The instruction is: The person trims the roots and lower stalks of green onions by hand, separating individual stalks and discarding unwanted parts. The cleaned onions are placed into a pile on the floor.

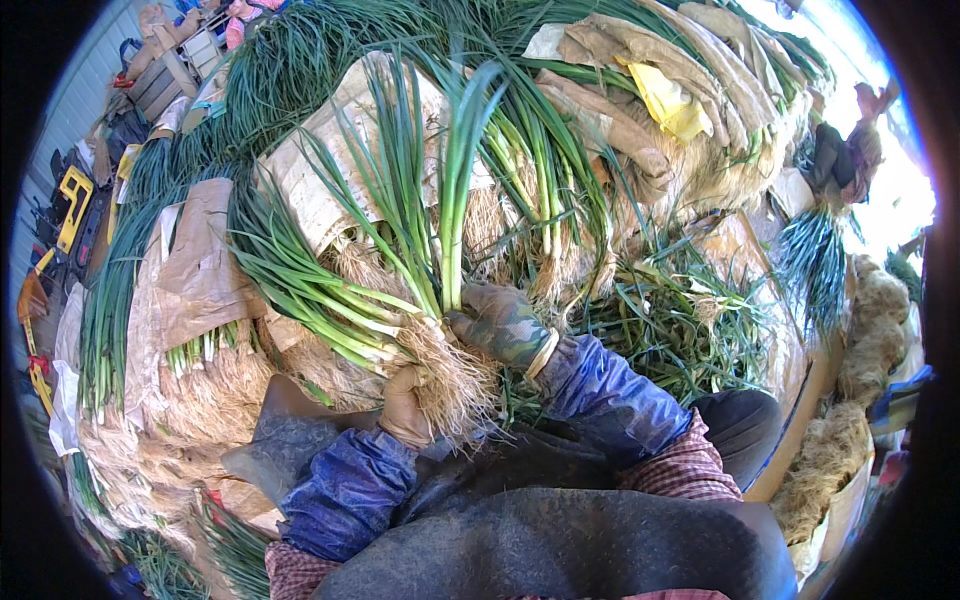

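My left hand (407,409), in a tan glove, grips a bunch of green onion-like plants (337,300) by its white base, above my lap. Long pale fibrous roots (457,382) hang from the bunch, and its green leaves fan out to the upper left. In a camouflage-patterned glove, my right hand (501,322) closes on the base of an upright plant (451,247) beside the bunch. The fingertips are partly hidden by stems and roots. Just beyond my hands lie more plants (551,195), roots towards me.
Loose leaf trimmings (675,315) pile up at the right. Brown paper (206,247) wraps stacked bundles at the left. A yellow scrap (667,97) rests on bundles at upper right. A dark apron (555,547) covers my lap. A yellow-framed tool (73,206) stands far left.
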Available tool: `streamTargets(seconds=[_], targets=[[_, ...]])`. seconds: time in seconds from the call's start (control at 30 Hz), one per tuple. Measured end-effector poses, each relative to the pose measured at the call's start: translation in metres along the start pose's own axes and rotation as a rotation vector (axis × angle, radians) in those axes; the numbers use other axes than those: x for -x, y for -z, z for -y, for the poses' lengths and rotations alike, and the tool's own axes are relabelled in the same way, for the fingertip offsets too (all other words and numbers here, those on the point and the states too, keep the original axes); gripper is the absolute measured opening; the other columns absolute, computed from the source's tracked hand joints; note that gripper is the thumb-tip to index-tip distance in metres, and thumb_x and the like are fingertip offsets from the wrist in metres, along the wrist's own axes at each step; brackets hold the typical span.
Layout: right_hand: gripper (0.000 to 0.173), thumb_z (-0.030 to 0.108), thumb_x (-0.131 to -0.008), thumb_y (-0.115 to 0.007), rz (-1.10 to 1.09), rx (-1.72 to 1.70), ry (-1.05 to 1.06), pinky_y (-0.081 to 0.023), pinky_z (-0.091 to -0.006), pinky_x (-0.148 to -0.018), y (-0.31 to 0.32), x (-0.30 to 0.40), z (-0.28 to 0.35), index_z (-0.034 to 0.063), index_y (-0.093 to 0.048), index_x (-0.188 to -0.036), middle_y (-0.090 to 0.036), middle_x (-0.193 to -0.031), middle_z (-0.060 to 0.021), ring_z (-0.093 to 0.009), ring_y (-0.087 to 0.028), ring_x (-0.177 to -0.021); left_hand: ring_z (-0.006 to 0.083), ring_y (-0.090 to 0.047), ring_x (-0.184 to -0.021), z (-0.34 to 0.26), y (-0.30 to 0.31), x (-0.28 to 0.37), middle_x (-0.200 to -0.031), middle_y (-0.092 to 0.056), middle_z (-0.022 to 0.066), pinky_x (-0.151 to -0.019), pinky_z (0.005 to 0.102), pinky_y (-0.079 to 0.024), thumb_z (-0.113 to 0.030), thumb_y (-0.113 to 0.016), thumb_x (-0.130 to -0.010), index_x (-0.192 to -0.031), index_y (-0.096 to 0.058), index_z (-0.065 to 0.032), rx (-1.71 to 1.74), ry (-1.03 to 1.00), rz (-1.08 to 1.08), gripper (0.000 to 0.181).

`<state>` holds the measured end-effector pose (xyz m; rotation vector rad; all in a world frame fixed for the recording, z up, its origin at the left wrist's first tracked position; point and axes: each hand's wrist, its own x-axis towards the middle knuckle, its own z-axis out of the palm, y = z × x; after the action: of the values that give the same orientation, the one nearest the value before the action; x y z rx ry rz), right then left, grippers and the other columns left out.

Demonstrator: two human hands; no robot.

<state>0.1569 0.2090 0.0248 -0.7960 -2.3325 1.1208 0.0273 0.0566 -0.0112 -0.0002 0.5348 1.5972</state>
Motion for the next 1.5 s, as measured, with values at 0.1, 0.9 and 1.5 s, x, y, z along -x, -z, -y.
streamTargets(seconds=[0.1, 0.9, 1.5], targets=[[0.036, 0.028, -0.086, -0.066, -0.069, 0.155, 0.058, -0.051, -0.0392, -0.079, 0.001, 0.002, 0.008, 0.0026, -0.066, -0.112, -0.068, -0.094, -0.0199, -0.033, -0.066, -0.089, 0.0282, -0.067, -0.093, -0.005, 0.003, 0.001, -0.103, -0.066, 0.0134, -0.082, 0.043, -0.057, -0.004, -0.055, -0.081, -0.118, -0.057, 0.0016, 0.061, 0.079, 0.124, 0.037], [0.054, 0.003, -0.088, -0.044, 0.01, -1.369, -0.107, -0.047, -0.0274, -0.094, -0.009, -0.006, -0.013, -0.0007, -0.043, -0.142, -0.056, -0.131, -0.0101, -0.015, -0.056, -0.112, 0.0377, -0.054, -0.118, 0.004, -0.02, 0.016, -0.129, -0.056, 0.0182, -0.103, 0.0544, -0.042, -0.022, -0.064, -0.079, -0.131, -0.051, -0.0018, 0.097, 0.06, 0.216, 0.057], [0.015, 0.014, -0.089, -0.068, 0.381, -1.023, -0.067, -0.041, -0.0219, -0.053, -0.001, 0.019, -0.059, 0.0023, -0.07, -0.098, -0.062, -0.076, -0.0009, -0.005, -0.054, -0.064, 0.0308, -0.056, -0.111, -0.029, -0.028, 0.046, -0.126, -0.057, 0.0159, -0.09, 0.0468, -0.051, -0.056, -0.057, -0.086, -0.138, -0.047, -0.0087, 0.065, 0.078, 0.195, 0.071]])
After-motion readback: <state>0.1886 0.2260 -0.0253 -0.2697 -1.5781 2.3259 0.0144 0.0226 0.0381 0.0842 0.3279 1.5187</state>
